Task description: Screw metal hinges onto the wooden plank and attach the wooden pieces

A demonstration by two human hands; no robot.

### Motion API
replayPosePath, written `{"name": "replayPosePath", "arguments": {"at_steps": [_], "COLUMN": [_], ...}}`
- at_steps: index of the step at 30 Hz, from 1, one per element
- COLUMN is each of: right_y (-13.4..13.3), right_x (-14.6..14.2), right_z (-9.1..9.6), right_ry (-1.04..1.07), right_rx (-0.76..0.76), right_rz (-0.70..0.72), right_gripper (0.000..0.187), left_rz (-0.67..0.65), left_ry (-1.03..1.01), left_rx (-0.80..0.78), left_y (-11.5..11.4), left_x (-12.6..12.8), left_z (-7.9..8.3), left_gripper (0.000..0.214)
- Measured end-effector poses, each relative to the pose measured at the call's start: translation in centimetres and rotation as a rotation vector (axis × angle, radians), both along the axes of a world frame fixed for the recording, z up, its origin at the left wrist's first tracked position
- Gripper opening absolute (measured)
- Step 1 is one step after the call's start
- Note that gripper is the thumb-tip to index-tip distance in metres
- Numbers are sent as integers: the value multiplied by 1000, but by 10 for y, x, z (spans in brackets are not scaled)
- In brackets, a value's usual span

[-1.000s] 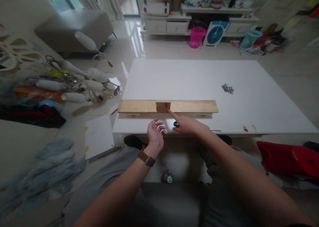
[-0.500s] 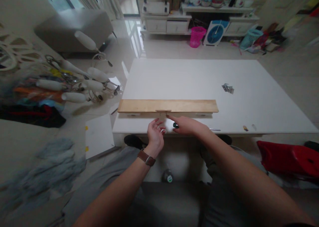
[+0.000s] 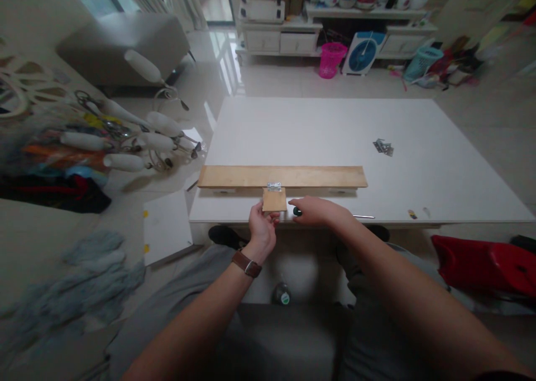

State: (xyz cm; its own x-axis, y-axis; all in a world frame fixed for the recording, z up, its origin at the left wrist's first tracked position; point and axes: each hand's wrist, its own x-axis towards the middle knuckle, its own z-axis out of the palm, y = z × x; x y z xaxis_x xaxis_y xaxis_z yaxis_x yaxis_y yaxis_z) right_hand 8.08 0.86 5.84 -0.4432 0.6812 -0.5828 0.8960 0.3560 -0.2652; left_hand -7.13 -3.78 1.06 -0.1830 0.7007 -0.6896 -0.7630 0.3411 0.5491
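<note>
A long pale wooden board (image 3: pixel 234 176) lies across the near part of the white table (image 3: pixel 318 130). A small wooden block (image 3: pixel 274 201) hangs off its near edge by a metal hinge (image 3: pixel 274 186) and lies flat toward me. My left hand (image 3: pixel 260 228), with a brown watch strap at the wrist, pinches the block's near edge. My right hand (image 3: pixel 320 211) rests just right of the block, its fingers curled over a screwdriver (image 3: pixel 296 211). The dark green handle pokes out on the left, and the thin shaft shows to the right of the hand.
A small pile of metal hinges (image 3: pixel 383 147) lies on the table's right side, with tiny bits (image 3: pixel 412 214) near the front edge. White lamp parts (image 3: pixel 138 138) and clutter cover the floor at left. A red object (image 3: pixel 481 264) sits low right. My legs are under the table edge.
The small block swung off the top of the board and down toward me, baring the hinge. My right forefinger drew back from it. My left hand rose and took the block's edge.
</note>
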Motion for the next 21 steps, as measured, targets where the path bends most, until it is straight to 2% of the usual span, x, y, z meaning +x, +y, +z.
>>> {"name": "replayPosePath", "arguments": {"at_steps": [13,17,19,21], "right_y": [0,4,7,12], "right_x": [1,1,1,2], "right_z": [-2,3,6,8], "right_ry": [47,278,443,590], "right_rx": [20,153,237,316], "right_rz": [-14,-98,-205,-346], "right_gripper": [47,57,60,52], "left_rz": [-20,-24,-30,-31], "left_ry": [6,34,57,77], "left_rx": [-32,-37,-48,-63], "left_y": [0,-1,-1,-2], "left_x": [0,0,0,0], "left_z": [-3,-7,-8,-9], "left_gripper": [21,26,30,33]}}
